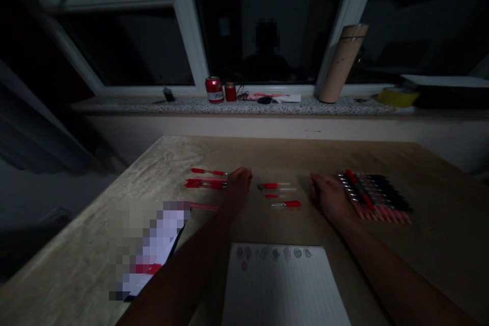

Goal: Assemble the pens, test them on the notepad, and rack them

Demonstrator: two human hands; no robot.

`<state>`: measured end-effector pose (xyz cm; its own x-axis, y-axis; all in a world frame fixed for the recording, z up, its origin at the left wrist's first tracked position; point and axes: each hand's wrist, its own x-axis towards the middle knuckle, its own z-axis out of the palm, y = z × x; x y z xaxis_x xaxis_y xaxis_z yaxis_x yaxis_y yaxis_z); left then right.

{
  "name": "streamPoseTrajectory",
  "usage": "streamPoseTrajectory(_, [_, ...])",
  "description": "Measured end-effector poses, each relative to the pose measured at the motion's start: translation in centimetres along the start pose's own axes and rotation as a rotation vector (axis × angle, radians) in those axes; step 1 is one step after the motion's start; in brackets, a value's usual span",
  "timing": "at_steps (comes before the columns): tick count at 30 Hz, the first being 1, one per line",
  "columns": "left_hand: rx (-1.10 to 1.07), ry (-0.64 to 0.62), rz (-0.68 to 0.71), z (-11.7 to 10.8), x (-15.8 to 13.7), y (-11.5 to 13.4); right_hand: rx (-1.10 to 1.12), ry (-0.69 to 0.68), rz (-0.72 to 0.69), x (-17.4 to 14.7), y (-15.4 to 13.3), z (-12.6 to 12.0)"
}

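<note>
Over the middle of the table my left hand (240, 183) is closed, its fingers curled in; whatever it holds is hidden. Just left of it lie several red pen parts (202, 183) and a thin red piece (208, 171). Between the hands are a short red barrel piece (270, 186), thin clear tubes (287, 189) and a red part with a metallic end (286, 204). My right hand (329, 194), also closed and slightly blurred, rests beside a row of pens (382, 198) with black and pink ends. Across that row lies a red pen (359, 188).
A lined notepad (282, 290) with small sketches lies in front. At left is a blurred-out phone-like screen (162, 239). Along the windowsill (183, 107) stand a red can (214, 90), a small red jar (230, 92), a leaning wooden-look flask (342, 63) and yellow tape (397, 97).
</note>
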<state>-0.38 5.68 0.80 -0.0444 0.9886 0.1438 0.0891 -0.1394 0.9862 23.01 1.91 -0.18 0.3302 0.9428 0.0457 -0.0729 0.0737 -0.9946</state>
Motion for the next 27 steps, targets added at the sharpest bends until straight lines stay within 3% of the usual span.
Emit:
streamPoseTrajectory(5, [0.349, -0.193, 0.23, -0.4, -0.5, 0.0, -0.551, -0.289, -0.316, -0.8, -0.1, 0.8])
streamPoseTrajectory(9, [0.575, -0.354, 0.31, -0.3, -0.8, -0.1, -0.769, -0.466, -0.464, -0.7, -0.5, 1.1])
streamPoseTrajectory(13, [0.742, -0.432, 0.353, -0.2, -0.8, -0.4, -0.879, -0.584, -0.523, -0.5, -1.0, 1.0])
streamPoseTrajectory(20, [0.889, -0.525, 0.399, 0.0, -0.8, -0.2, -0.993, -0.641, -0.561, -0.3, -0.8, 1.2])
streamPoseTrajectory(27, [0.82, -0.525, 0.354, 0.0, -0.8, -0.3, -1.047, -0.607, -0.589, -0.4, -0.6, 1.2])
